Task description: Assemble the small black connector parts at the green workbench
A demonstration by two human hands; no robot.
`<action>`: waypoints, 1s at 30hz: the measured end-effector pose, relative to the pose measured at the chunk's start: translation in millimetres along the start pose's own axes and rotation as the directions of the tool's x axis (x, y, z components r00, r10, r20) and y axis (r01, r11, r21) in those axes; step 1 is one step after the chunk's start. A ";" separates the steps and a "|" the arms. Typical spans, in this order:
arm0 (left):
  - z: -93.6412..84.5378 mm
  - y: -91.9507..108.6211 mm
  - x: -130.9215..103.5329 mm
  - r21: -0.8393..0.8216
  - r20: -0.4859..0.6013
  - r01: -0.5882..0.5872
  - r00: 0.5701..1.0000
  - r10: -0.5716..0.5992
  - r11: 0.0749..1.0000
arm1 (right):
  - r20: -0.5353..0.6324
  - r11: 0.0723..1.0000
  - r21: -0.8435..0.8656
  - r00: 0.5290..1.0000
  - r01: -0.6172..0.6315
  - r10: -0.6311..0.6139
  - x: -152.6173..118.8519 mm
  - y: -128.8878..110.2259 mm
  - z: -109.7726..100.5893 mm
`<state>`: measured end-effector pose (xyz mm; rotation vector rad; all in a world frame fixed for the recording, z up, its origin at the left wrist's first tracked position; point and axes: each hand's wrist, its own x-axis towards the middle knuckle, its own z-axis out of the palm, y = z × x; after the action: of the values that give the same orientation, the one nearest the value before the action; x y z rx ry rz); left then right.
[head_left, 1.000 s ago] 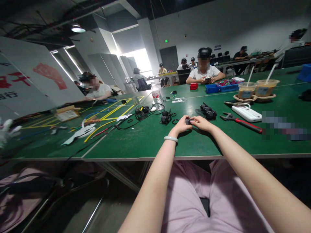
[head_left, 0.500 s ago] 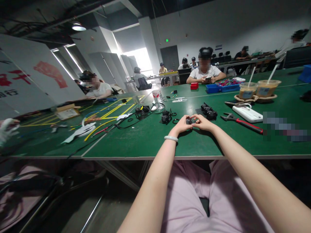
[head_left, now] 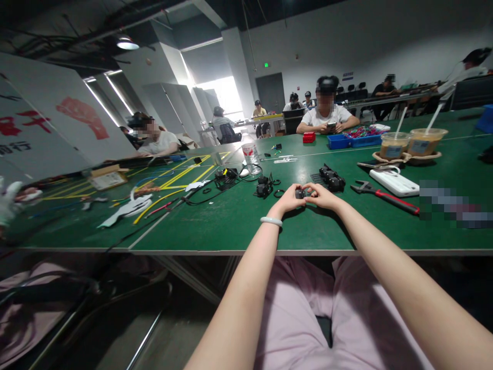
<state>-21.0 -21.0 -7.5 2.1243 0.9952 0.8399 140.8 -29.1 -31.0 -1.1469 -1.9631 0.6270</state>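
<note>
To the left, the bare left hand (head_left: 287, 199) holds the small, black, block-shaped part, apparently hard plastic (head_left: 299, 194), between thumb and fingers. The part is between both hands, over the smooth green tabletop (head_left: 215, 228); table contact cannot be determined. Handling: presumably light and stiff, moderately slippery, with fine edges possibly fragile. Grip it by opposite side faces. Appearance: compact, dark, with faint grey highlights; fingers hide finer detail. To the right, the bare right hand (head_left: 321, 197) is narrowed at the part's edge; whether it grips cannot be told.
</note>
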 end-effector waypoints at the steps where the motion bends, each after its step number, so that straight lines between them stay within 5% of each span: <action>1: 0.0 1.0 -0.2 -0.002 -0.002 0.005 1.000 -0.005 1.000 | -0.003 1.000 0.001 1.000 -0.002 0.002 -0.1 -0.4 -0.2; 30: 0.1 -6.6 -0.2 0.001 -0.005 0.046 0.999 -0.046 0.999 | -0.036 0.989 -0.142 0.999 -0.031 0.026 6.0 -0.1 8.4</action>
<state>-23.8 -17.9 -12.6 2.0935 1.0429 0.8228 132.1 -24.1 -33.7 -1.2663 -1.9918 0.4852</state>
